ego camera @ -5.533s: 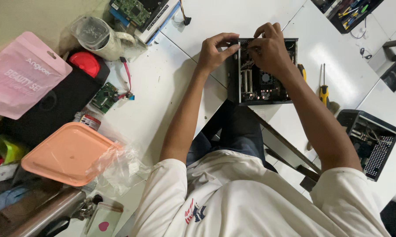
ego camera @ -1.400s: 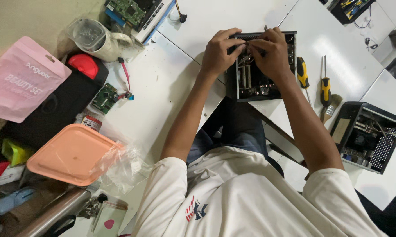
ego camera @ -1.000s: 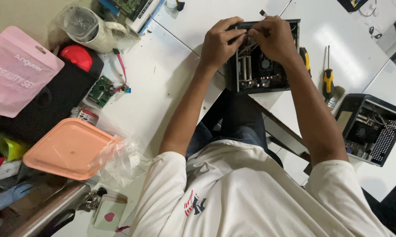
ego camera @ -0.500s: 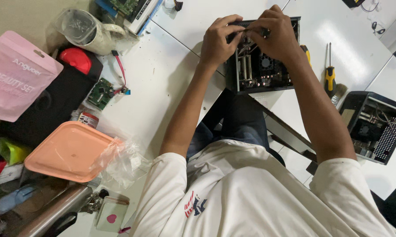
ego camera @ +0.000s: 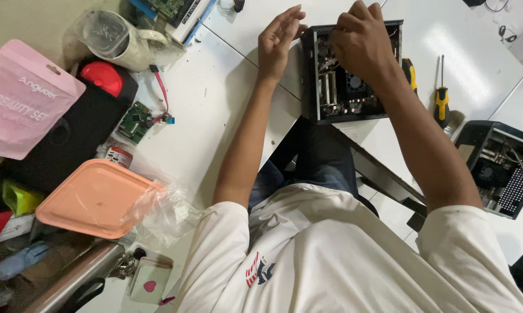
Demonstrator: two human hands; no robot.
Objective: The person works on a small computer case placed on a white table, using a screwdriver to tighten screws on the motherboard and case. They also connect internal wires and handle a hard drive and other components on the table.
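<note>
The fingers (ego camera: 284,26) of the left hand (ego camera: 277,43) are now spread and lifted off the small open computer case (ego camera: 348,72). Half a second ago they were curled on its upper left corner; now the hand hovers just beside that edge, holding nothing. So the left hand's hold on the case is given up, and the work inside rests with the other hand alone.

Left of that hand, on the white surface (ego camera: 215,98), lie a pink pouch (ego camera: 24,101), a salmon plastic lid (ego camera: 93,197) with a clear bag against it, a small green circuit board (ego camera: 135,120) and a clear lidded jug (ego camera: 113,37), all well apart from the hands.

The case sits at the near edge of the surface, above the person's lap, its top open on a fan and board parts. The right hand (ego camera: 363,43) has stayed inside its upper part, fingers bent and closed; what they pinch is hidden.

Further right lie a yellow-handled screwdriver (ego camera: 441,95), a brush, and a second open black case (ego camera: 499,168).
</note>
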